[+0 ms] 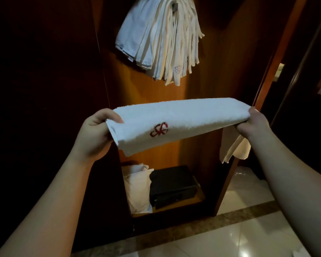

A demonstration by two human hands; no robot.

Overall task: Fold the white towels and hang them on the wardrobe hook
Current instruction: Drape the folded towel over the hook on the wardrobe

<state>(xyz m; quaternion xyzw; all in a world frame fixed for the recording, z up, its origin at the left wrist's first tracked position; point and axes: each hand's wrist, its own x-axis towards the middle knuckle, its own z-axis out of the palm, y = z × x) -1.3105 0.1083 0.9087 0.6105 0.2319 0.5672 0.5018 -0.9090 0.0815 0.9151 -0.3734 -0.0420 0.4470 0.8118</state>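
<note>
Both hands hold the folded towel (176,123) stretched level between them in front of the open wardrobe (198,89): the left hand (96,134) pinches one short end, the right hand (252,123) grips the other, probably to keep the fold flat before draping. A red emblem (159,129) faces up. Above, a thick bunch of hung towels (161,39) already crowds the hook (175,5). Below, a shelf (198,199) carries a dark box (172,184) and a pale pillow (137,190).
</note>
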